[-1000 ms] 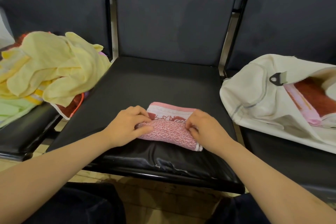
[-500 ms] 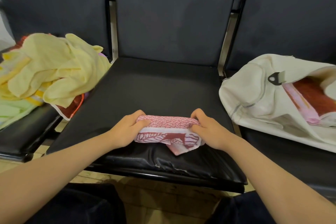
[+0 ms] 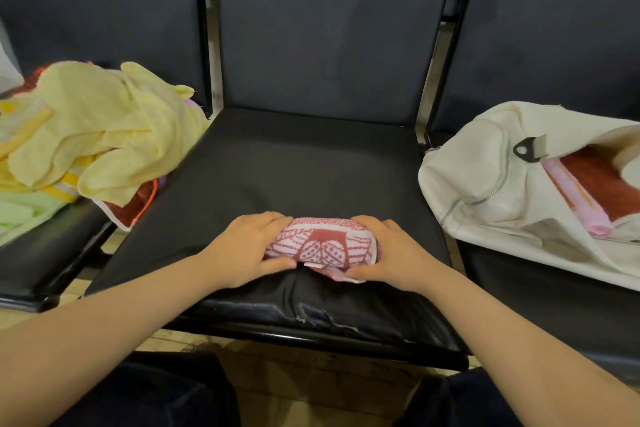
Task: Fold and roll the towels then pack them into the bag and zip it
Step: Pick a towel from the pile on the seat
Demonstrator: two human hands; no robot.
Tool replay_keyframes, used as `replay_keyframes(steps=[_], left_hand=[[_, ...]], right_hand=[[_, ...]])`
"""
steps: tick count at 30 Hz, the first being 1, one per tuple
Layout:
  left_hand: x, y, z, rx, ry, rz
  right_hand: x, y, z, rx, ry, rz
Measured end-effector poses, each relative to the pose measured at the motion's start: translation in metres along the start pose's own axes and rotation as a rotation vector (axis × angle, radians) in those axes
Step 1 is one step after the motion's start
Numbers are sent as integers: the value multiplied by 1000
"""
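Observation:
A red-and-white patterned towel (image 3: 320,246) lies rolled into a short bundle near the front of the middle black seat (image 3: 298,166). My left hand (image 3: 247,248) grips its left end and my right hand (image 3: 391,253) grips its right end, fingers curled over the top and thumbs underneath. A loose corner of the towel sticks out below the roll by my right thumb. On the right seat lies the white bag (image 3: 485,170), its zip open, with a red and pink rolled towel (image 3: 595,180) showing inside.
A heap of loose yellow towels (image 3: 100,135) with green and red ones beneath covers the left seat. Metal frame posts stand between the seat backs. The middle seat's front edge is torn, and wooden floor shows below it.
The towel went from half rolled with a flat end showing to a full tight roll. Both hands turned it toward me and now clasp its two ends.

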State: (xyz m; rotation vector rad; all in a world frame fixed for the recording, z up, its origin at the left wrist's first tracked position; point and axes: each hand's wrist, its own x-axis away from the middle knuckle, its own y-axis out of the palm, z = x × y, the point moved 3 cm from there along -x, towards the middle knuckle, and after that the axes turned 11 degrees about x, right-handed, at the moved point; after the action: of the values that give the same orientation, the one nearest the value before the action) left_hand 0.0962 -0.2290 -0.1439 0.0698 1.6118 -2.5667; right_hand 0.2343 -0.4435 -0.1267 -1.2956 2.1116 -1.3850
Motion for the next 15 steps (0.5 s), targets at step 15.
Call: replay_keyframes(steps=[15], left_hand=[[-5, -41, 12, 923, -250, 41]], right_hand=[[11, -38, -17, -376, -202, 223]])
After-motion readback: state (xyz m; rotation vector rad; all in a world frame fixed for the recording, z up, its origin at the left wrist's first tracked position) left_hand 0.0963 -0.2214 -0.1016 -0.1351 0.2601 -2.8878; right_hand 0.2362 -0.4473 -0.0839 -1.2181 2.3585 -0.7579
